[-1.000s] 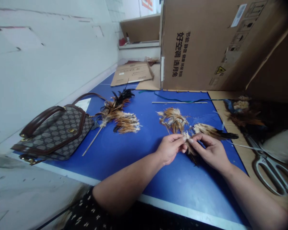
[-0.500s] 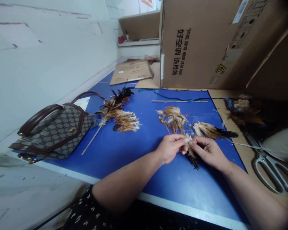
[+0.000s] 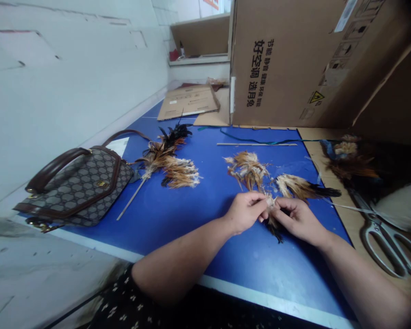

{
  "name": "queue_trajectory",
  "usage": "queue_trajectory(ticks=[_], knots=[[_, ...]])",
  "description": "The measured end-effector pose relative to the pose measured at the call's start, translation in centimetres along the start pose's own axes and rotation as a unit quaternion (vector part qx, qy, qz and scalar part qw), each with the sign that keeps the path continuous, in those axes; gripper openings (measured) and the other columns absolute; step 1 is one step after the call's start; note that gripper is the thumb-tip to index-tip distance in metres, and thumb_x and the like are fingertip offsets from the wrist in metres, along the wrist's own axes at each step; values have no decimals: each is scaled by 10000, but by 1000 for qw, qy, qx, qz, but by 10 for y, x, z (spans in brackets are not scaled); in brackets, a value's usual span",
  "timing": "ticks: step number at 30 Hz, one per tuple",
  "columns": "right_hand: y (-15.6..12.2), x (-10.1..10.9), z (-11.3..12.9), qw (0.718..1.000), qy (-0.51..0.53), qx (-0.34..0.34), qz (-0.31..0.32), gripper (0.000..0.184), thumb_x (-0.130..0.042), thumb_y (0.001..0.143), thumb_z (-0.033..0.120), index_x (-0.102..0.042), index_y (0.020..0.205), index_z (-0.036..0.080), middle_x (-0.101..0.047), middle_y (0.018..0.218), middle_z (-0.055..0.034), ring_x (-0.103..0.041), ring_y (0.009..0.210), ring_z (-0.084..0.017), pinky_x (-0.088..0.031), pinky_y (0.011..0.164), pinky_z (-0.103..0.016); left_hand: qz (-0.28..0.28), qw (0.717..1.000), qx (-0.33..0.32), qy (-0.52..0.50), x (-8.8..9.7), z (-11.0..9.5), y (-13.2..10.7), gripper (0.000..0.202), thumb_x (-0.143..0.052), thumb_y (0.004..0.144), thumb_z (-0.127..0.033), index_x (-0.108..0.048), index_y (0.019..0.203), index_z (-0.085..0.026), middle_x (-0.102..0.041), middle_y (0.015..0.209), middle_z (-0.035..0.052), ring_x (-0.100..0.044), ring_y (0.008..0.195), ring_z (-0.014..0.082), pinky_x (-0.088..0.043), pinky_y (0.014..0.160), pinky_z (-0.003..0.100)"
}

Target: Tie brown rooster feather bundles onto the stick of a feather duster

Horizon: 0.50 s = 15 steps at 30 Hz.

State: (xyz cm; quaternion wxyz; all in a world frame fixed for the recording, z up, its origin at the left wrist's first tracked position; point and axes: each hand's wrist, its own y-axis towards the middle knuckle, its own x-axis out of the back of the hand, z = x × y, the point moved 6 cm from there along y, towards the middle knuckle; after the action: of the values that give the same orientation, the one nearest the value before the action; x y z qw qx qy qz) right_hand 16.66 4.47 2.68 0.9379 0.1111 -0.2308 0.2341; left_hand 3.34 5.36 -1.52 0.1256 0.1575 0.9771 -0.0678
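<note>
Between my two hands is a small bunch of feathers [image 3: 274, 230], its pale quill ends up and its dark tips hanging down toward me. My left hand [image 3: 248, 211] pinches the bunch from the left, near the quills. From the right, my right hand [image 3: 296, 217] grips it with thumb and fingers closed. Just beyond my hands lies a loose pile of brown and cream feathers [image 3: 248, 169]. A longer bundle of feathers [image 3: 301, 186] with black tips rests beyond my right hand. My fingers hide part of the held bunch.
Left on the blue table [image 3: 171, 224] are a feather-covered stick [image 3: 132, 198], a feather row [image 3: 181, 173] and a patterned handbag [image 3: 78, 187]. A thin stick [image 3: 256, 145] lies further back, before a large cardboard box [image 3: 294, 68]. Scissors [image 3: 385, 240] lie at the right.
My left fingers have shifted slightly at the quill ends, which show a little more now. The feather bunch stays between both hands.
</note>
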Motion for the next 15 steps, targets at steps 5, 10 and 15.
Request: queue_trajectory(ticks=[5, 10, 15], knots=[[-1, 13, 3, 997, -60, 36, -41, 317, -608, 987, 463, -650, 809, 205, -692, 794, -53, -619, 729, -188, -521, 722, -312, -1, 1000, 1, -6, 0, -6, -1, 365, -749, 844, -474, -670, 762, -126, -589, 597, -6, -502, 518, 78, -400, 531, 234], [-2, 25, 3, 991, -59, 44, -115, 216, -651, 968, 444, -690, 973, 232, -719, 962, -76, -664, 886, -230, -535, 856, -358, 21, 999, 21, -14, -2, -7, -2, 384, -743, 852, -479, -658, 738, -123, -616, 598, 10, -509, 487, 74, -390, 512, 232], [-3, 23, -3, 992, -34, 41, -112, 213, -660, 968, 439, -702, 967, 230, -725, 955, -66, -671, 875, -222, -539, 851, -349, 51, 997, 49, -37, -4, 0, -1, 386, -753, 837, -490, -668, 807, -114, -659, 604, 37, -560, 452, 101, -435, 503, 250]])
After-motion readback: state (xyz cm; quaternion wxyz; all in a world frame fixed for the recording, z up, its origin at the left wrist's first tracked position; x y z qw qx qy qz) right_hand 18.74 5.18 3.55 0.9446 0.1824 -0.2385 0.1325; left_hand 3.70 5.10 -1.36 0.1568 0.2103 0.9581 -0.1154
